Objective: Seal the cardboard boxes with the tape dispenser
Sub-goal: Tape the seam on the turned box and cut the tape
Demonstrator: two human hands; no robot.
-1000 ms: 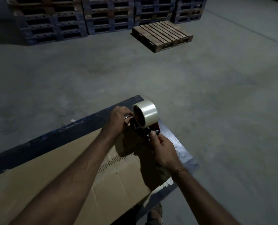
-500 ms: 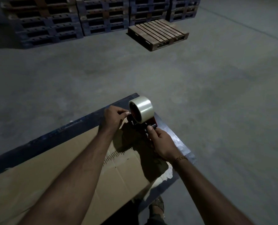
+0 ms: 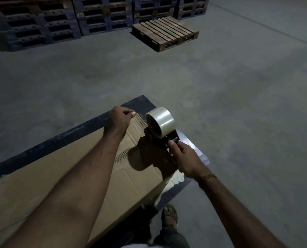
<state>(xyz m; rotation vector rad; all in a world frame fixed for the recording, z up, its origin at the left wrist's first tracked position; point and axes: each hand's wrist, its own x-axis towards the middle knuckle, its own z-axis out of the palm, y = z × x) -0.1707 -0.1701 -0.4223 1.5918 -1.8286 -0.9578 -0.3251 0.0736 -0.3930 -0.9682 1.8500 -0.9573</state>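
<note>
The scene is dim and bluish-grey, darkest toward 9 and 11 o'clock. Glare whitens the tape roll (image 3: 160,122), and a hard shadow falls on the cardboard (image 3: 59,178) toward 7 o'clock. Wide-angle bending curves the edges; the picture is soft and grainy.

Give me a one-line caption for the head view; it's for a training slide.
Right hand runs a tape dispenser along flattened cardboard while left hand steadies its far end.

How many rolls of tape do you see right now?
1: the clear tape roll on the red tape dispenser, held in the right hand over the flattened brown cardboard box. Others may be out of frame.
</note>
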